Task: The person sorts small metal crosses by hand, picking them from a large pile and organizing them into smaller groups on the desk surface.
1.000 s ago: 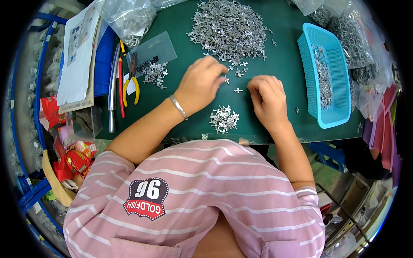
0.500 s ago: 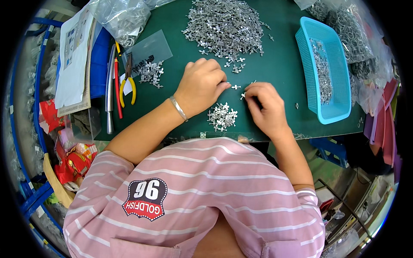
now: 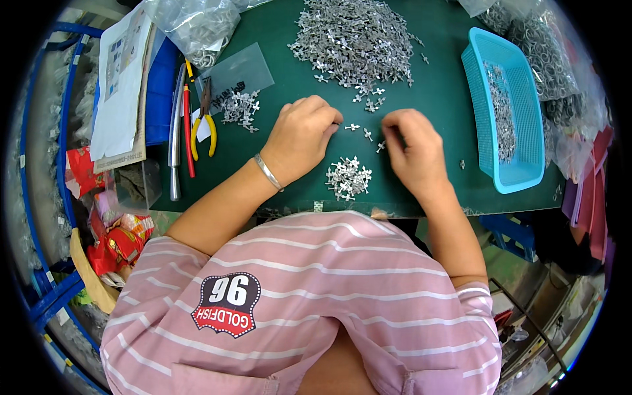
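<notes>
My left hand (image 3: 297,139), a silver bangle on its wrist, hovers over the green tabletop with curled fingers, thumb and forefinger close together. Whatever is between them is hidden. To its right lie small silvery cross-shaped metal pieces (image 3: 367,134), spaced apart, one of them beside the fingers of my right hand (image 3: 415,150). That hand is curled too, palm down; its fingertips are partly hidden and any piece in them does not show. Nearer me, between the hands, is a small pile of brighter cross-shaped pieces (image 3: 349,179). A large heap of grey ones (image 3: 359,43) is at the far side.
A turquoise plastic basket (image 3: 486,125) with more pieces stands at the right, beside clear bags of metal rings (image 3: 536,56). On the left lie yellow-handled pliers (image 3: 209,131), a red pen (image 3: 189,141), a metal rod (image 3: 175,158), a clear plastic sheet (image 3: 253,62) and papers (image 3: 122,85).
My left hand has drawn a little to the left; my right hand has moved slightly away from me. More loose pieces show between them. The whole view has shifted slightly.
</notes>
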A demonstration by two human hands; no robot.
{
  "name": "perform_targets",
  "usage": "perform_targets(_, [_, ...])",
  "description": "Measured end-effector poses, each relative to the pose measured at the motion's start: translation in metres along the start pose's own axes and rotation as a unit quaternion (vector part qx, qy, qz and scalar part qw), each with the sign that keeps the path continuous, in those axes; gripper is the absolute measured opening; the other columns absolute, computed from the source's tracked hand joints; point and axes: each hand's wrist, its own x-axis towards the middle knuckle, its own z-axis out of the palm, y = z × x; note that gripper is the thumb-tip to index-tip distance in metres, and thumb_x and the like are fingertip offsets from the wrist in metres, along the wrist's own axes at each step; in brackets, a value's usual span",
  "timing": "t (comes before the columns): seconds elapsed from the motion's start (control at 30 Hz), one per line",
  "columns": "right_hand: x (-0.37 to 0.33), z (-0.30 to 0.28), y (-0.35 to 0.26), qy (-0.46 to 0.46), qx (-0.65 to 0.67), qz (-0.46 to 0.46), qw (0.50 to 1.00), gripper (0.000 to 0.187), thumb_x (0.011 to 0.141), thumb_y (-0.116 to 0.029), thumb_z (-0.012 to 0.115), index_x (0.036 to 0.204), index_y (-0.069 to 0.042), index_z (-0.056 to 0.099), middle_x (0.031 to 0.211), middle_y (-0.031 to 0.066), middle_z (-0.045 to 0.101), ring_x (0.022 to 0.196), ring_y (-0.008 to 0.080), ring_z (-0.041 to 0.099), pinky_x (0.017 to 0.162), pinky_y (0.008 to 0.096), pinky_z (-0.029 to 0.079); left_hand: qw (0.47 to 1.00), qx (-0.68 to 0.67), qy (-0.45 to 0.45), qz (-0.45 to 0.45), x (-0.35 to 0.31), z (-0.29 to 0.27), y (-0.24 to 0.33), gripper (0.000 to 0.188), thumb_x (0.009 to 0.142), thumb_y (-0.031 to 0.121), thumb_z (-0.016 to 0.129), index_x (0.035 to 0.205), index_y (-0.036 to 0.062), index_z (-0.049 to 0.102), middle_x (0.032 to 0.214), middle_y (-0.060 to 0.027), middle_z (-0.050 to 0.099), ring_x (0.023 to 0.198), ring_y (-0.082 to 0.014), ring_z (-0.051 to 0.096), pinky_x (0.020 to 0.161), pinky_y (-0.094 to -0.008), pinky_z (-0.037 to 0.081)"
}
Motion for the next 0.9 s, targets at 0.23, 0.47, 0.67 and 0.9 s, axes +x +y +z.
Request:
perform_targets(0.23, [-0.005, 0.009, -0.004, -0.021, 0.007, -0.024, 0.999, 0.016, 0.079, 0.003, 0.07, 0.091, -0.004, 0.062, 0.087, 0.0112, 0.065, 0.084, 0.0317, 0.063, 0.076, 0.0415, 0.05, 1.0, -0.028, -0.01, 0.008, 0.002, 0.007, 0.002, 0.012, 0.082, 0.0, 0.071, 0.092, 0.0041, 0.068, 0.089, -0.0092, 0.065, 0.086, -0.0293, 0.064, 0.077, -0.0383, 0.05])
perform_targets(0.47, [-0.01, 0.009, -0.018, -0.004, 0.163, 0.085, 0.983, 0.014, 0.08, 0.01, 0.065, 0.088, -0.002, 0.063, 0.088, 0.0111, 0.067, 0.078, 0.0245, 0.067, 0.067, 0.0336, 0.054, 0.977, -0.202, -0.023, -0.071, 0.003, -0.004, 0.028, 0.016, 0.082, 0.002, 0.076, 0.096, 0.0007, 0.069, 0.093, -0.0098, 0.069, 0.079, -0.0176, 0.07, 0.069, -0.0278, 0.055])
perform_targets(0.67, [0.003, 0.003, -0.018, -0.017, 0.166, 0.099, 0.981, 0.013, 0.082, 0.01, 0.064, 0.09, -0.001, 0.063, 0.09, 0.0128, 0.068, 0.081, 0.0259, 0.069, 0.069, 0.0342, 0.055, 0.976, -0.203, 0.031, -0.074, 0.0, -0.016, 0.012, 0.012, 0.084, 0.0, 0.074, 0.095, 0.0006, 0.072, 0.09, -0.0088, 0.071, 0.08, -0.0173, 0.068, 0.072, -0.0277, 0.054])
perform_targets(0.9, [0.031, 0.017, 0.005, -0.026, -0.059, -0.015, 0.998, 0.013, 0.078, 0.001, 0.071, 0.086, -0.004, 0.061, 0.084, 0.0123, 0.064, 0.083, 0.0345, 0.061, 0.075, 0.0442, 0.049, 0.948, -0.161, 0.139, -0.238, -0.013, -0.075, -0.043, 0.006, 0.09, -0.003, 0.068, 0.095, -0.0016, 0.071, 0.088, -0.0017, 0.068, 0.077, -0.0078, 0.063, 0.072, -0.0215, 0.052])
